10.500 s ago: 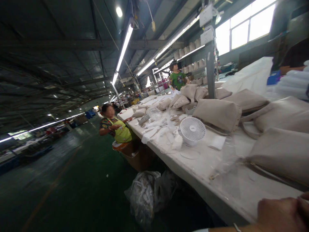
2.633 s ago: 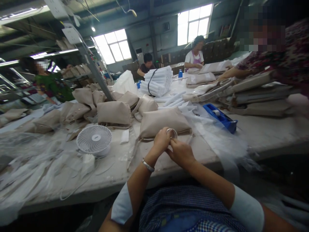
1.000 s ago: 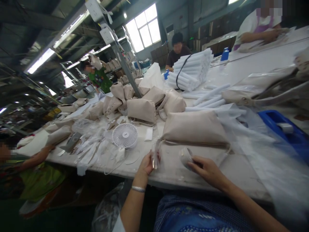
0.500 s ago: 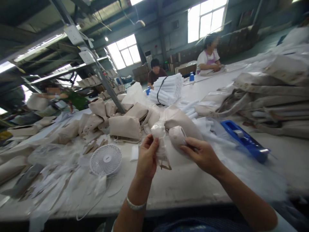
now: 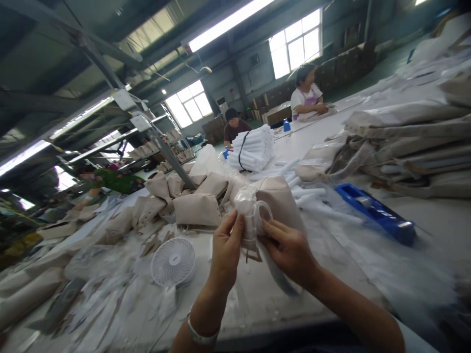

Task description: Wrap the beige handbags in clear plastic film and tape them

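Head view: left hand (image 5: 225,250) and right hand (image 5: 289,250) hold wrapped strap (image 5: 250,211) above table (image 5: 257,306) edge

I'm looking into a factory hall where bags are made. One long white surface (image 5: 434,220) runs down the room, heaped with identical beige bags (image 5: 191,208) and a bound stack of white rolls (image 5: 253,147). Co-workers (image 5: 305,95) sit along it. Strip lights (image 5: 228,22) hang overhead and tall windows (image 5: 296,44) light the far wall. Metal racking (image 5: 147,147) holds more bags, and cardboard cartons (image 5: 346,63) are stacked beyond.
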A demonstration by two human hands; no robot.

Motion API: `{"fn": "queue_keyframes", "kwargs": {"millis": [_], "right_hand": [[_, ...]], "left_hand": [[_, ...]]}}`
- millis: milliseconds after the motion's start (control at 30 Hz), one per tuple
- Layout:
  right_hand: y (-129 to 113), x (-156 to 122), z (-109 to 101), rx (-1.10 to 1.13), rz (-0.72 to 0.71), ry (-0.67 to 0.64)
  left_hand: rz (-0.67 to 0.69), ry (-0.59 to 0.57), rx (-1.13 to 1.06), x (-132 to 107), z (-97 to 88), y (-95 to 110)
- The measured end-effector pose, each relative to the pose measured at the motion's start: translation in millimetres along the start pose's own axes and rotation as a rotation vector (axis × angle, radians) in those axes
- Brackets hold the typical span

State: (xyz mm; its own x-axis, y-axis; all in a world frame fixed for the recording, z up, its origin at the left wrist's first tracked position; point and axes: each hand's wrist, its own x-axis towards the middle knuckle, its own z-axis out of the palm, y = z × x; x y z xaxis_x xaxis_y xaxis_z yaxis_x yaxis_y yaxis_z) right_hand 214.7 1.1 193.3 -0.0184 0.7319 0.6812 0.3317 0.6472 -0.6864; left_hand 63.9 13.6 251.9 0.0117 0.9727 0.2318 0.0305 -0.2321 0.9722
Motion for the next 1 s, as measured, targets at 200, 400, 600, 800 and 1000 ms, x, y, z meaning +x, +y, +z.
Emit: {"fn": "queue_keyframes", "kwargs": {"millis": [200,400,600,800,1000], "right_hand": [[0.6,-1.2,-2.4,-0.103,-0.182,0.006],[-1.1,-8.9,-3.7,-0.357,-0.191,0.018],[-3.1,-12.5,1.2,-0.494,-0.096,0.000],[-1.1,-11.6,7.9,-0.426,-0.079,-0.077],[-0.3,-12.6,-0.1,-0.143,-0.276,0.024]], "left_hand": [[-0.186,-0.277,-0.098,-0.9,-9.0,18.7],[-0.249,-0.317,-0.109,-0.4,-8.7,15.5],[-0.166,-0.235,-0.079,-9.0,6.3,5.5],[-0.184,-0.216,-0.104,-13.1,4.6,-0.6],[-0.204,-0.066,-0.235,-0.2,-1.4,8.8]]}}
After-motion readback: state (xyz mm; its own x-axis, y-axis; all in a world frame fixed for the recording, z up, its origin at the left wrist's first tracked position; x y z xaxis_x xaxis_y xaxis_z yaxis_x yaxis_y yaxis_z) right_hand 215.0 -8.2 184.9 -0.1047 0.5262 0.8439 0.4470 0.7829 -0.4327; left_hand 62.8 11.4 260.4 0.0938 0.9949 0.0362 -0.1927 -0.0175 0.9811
